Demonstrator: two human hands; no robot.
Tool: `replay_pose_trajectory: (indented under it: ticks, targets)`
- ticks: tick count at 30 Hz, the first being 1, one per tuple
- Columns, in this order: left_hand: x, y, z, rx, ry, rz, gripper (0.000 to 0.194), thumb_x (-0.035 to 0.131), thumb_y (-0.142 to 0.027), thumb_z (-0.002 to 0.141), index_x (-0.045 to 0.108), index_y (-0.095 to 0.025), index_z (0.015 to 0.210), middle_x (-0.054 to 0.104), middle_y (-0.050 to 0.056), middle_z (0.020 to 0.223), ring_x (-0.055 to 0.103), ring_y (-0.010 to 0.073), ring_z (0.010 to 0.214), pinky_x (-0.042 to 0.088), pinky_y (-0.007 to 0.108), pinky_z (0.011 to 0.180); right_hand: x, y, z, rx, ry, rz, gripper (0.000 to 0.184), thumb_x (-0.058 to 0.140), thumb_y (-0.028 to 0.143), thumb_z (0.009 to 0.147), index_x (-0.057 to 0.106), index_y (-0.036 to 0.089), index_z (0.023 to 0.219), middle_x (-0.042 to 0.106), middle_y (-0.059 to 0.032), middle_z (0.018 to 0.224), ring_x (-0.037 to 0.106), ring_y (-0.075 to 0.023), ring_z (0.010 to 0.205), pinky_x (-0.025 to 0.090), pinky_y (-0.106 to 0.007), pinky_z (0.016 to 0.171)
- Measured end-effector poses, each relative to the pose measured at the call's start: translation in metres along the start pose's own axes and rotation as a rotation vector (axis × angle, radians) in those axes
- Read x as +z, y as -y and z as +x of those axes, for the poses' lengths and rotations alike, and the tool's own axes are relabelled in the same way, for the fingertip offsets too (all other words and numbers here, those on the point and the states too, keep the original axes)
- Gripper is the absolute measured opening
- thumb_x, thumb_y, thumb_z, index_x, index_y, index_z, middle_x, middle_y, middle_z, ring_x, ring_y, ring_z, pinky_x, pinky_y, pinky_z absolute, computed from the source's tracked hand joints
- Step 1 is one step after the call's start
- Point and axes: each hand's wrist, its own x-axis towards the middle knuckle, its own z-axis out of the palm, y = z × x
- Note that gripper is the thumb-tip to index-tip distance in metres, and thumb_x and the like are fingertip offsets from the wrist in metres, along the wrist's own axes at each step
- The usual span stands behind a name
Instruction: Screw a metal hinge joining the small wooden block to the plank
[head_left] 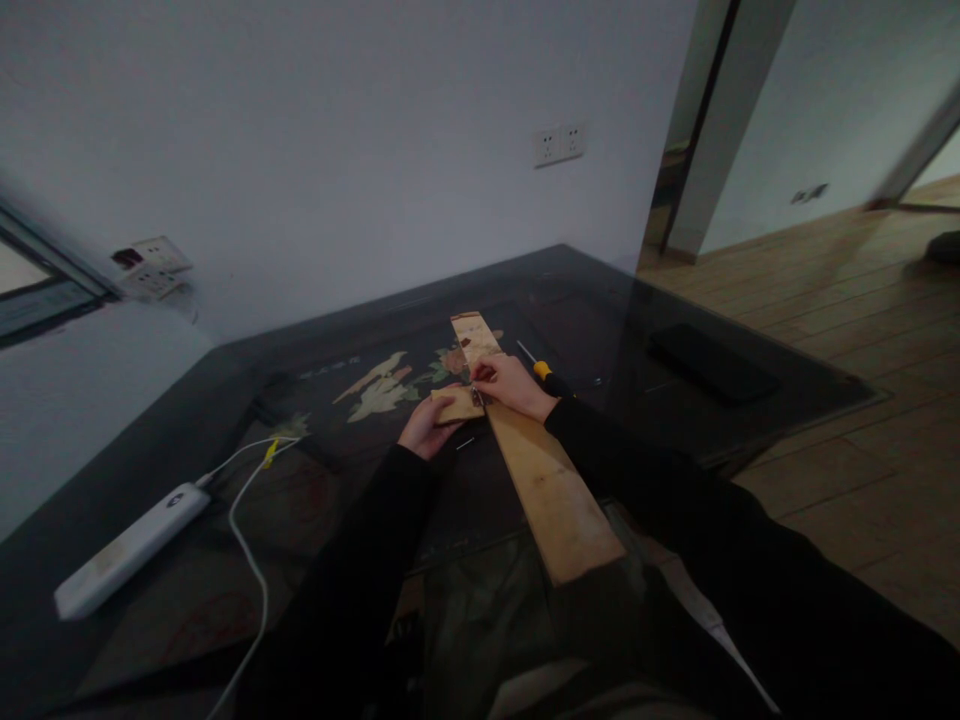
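Note:
My left hand [429,425] is closed around a short wooden block [457,404], thumb on top. The block's right end meets the edge of a long wooden board [551,490], which lies lengthwise on the table with its near end past the edge, over my lap. At the joint sits a small metal piece [478,397], too small to make out clearly. My right hand [514,384] rests over the board, fingertips pinched just above that metal piece; what is between them is hidden. Beside it lies a screwdriver [541,369] with a yellow and black handle.
The dark glossy table [360,345] shows a bird and flower picture. A thin metal bit [466,443] lies near my left hand. A white power strip [135,550] with its cable [251,560] is at left. A black flat object [712,362] lies at right; a wall stands behind.

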Motion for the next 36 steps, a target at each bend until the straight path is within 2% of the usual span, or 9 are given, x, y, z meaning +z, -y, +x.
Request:
replay_pose_trajectory:
  ticks: [9, 17, 29, 36]
  targets:
    - [0.0018, 0.0003, -0.0022, 0.014, -0.029, -0.01, 0.044, 0.05, -0.003, 0.08, 0.057, -0.01, 0.123, 0.07, 0.008, 0.09, 0.068, 0.0147, 0.07, 0.058, 0.024, 0.065, 0.0016, -0.0008, 0.0012, -0.01, 0.016, -0.008, 0.009, 0.062, 0.006, 0.072, 0.063, 0.013, 0.077, 0.067, -0.0024, 0.076, 0.062, -0.0121, 0.069, 0.046, -0.025, 0.068]
    - [0.0008, 0.0012, -0.0003, 0.017, -0.001, -0.009, 0.048, 0.049, -0.003, 0.081, 0.053, -0.009, 0.129, 0.07, 0.008, 0.09, 0.069, 0.0158, 0.074, 0.058, 0.024, 0.066, -0.0011, 0.0054, -0.0002, -0.002, 0.035, -0.126, 0.009, 0.064, 0.006, 0.073, 0.065, 0.014, 0.078, 0.064, 0.0005, 0.071, 0.055, -0.0093, 0.064, 0.039, -0.022, 0.063]
    - [-0.0042, 0.0037, 0.005, 0.02, -0.005, -0.009, 0.045, 0.055, -0.005, 0.078, 0.057, -0.012, 0.122, 0.07, 0.009, 0.096, 0.069, 0.0158, 0.077, 0.058, 0.025, 0.069, -0.0037, 0.0063, 0.0009, -0.008, 0.078, -0.126, 0.011, 0.062, 0.007, 0.076, 0.067, 0.014, 0.083, 0.065, -0.0006, 0.076, 0.057, -0.0101, 0.068, 0.041, -0.023, 0.067]
    - [-0.0014, 0.003, 0.0019, 0.026, -0.018, 0.018, 0.045, 0.052, -0.004, 0.079, 0.057, -0.011, 0.123, 0.07, 0.009, 0.095, 0.068, 0.0157, 0.076, 0.058, 0.025, 0.069, -0.0021, 0.0037, 0.0022, -0.004, 0.079, -0.177, 0.006, 0.064, 0.013, 0.078, 0.066, 0.015, 0.082, 0.064, -0.0004, 0.074, 0.055, -0.0102, 0.067, 0.038, -0.022, 0.065]
